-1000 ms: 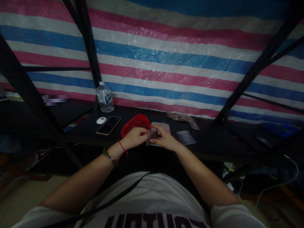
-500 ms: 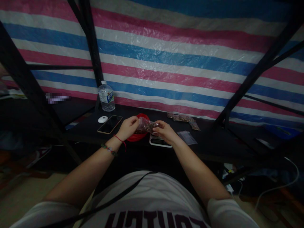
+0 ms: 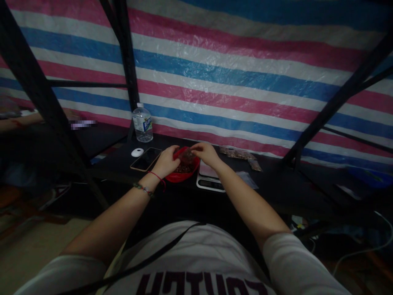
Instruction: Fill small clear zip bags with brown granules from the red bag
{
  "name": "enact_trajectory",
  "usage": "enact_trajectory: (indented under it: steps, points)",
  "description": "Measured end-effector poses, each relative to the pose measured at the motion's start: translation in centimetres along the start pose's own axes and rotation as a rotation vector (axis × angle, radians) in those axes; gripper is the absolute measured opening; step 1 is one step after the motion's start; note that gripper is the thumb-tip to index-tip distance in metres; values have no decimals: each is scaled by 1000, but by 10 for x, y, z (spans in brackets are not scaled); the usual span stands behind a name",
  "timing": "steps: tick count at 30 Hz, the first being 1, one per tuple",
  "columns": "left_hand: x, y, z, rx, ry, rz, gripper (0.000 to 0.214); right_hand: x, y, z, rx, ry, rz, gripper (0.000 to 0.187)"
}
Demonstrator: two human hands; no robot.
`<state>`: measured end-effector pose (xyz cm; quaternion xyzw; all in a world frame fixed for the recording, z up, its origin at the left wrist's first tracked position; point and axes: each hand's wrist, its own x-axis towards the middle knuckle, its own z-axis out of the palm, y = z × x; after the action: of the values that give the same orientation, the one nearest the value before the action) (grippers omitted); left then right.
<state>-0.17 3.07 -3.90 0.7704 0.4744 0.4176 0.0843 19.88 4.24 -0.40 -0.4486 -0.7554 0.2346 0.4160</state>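
While held over the red bowl (image 3: 181, 174): small clear bag (image 3: 186, 156) of dark bits, pinched between left hand (image 3: 166, 161) and right hand (image 3: 206, 153), fingers closed on its edges. Right of bowl, touching: scale (image 3: 209, 180). Left of bowl: phone (image 3: 146, 159).

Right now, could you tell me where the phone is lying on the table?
In the head view, the phone lies flat on the black table, left of the red bowl, just beside the left hand, with the water bottle behind it.
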Motion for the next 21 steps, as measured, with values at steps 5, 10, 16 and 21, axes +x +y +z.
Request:
enact_trajectory:
  steps: [5,10,16,21]
  points:
    - [-6,4,1,39,-170,67,46,7,-11,7,-278,-131,-116,21]
    - [-8,3,2,56,-184,-13,47,6,-15,11,-372,-92,-167,23]
    - [-8,8,-3,128,-194,-52,57,4,-15,9,-337,13,-151,24]
    - [-9,8,-3,107,-191,-38,63,5,-9,10,-251,70,-138,24]
